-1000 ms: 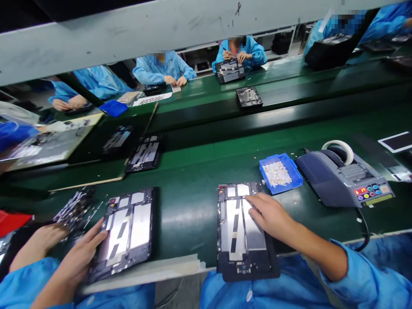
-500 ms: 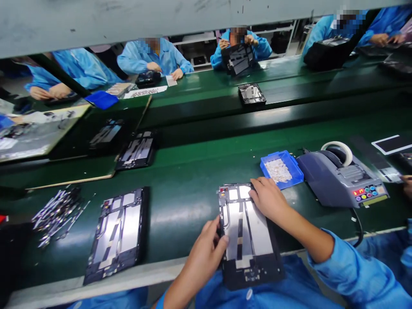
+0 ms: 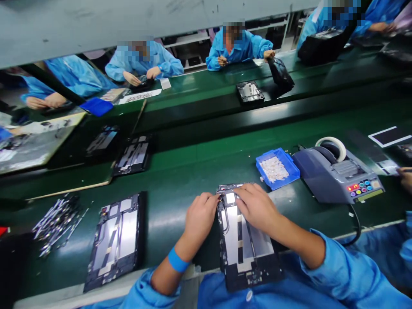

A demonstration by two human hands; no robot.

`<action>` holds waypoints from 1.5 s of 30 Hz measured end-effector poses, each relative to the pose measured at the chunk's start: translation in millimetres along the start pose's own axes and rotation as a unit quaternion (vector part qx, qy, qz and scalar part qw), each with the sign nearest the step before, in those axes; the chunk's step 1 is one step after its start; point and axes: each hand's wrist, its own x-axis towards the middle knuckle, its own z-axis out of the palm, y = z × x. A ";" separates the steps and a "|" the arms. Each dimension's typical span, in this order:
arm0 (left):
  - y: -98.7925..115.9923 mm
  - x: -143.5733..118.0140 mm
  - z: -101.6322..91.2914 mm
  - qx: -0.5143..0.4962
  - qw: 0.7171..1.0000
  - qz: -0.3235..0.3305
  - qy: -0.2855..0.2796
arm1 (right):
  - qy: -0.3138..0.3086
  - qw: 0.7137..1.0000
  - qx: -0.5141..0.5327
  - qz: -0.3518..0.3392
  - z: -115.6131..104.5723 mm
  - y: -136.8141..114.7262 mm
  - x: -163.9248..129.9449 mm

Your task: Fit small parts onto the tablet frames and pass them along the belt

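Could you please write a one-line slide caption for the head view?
Both hands, left hand and right hand, press the top of an opened tablet chassis beside a blue parts tray.

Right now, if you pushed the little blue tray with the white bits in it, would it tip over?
Probably not: the blue tray is low and sits flat on the green belt, so it would likely slide. It looks like thin plastic, so probably light. The white bits lie loose and could spill out.

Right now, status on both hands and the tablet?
Left hand and right hand pressing top of opened tablet chassis. Blue parts tray alongside, apart. Nothing obstructing.
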 end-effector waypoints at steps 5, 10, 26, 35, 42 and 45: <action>-11.8 -9.6 10.9 -0.063 0.997 0.002 0.047 | -0.036 0.995 0.090 0.020 14.0 2.2 27.2; -12.2 -4.9 15.6 -0.126 0.989 -0.010 0.075 | -0.089 0.981 0.172 -0.008 25.6 -1.5 53.7; 14.1 -3.3 10.6 -0.483 0.828 -0.284 0.021 | 0.048 0.994 0.096 -0.001 37.2 -10.1 25.8; 23.4 -15.2 5.1 -0.421 0.861 -0.285 0.027 | 0.082 0.992 0.064 -0.071 43.7 -11.1 15.1; 25.4 -16.9 2.1 -0.386 0.879 -0.279 0.021 | 0.043 0.995 0.062 -0.059 39.5 -7.3 19.8; 25.6 -14.2 4.2 -0.418 0.866 -0.275 0.009 | 0.066 0.996 0.013 -0.049 42.9 -10.2 20.9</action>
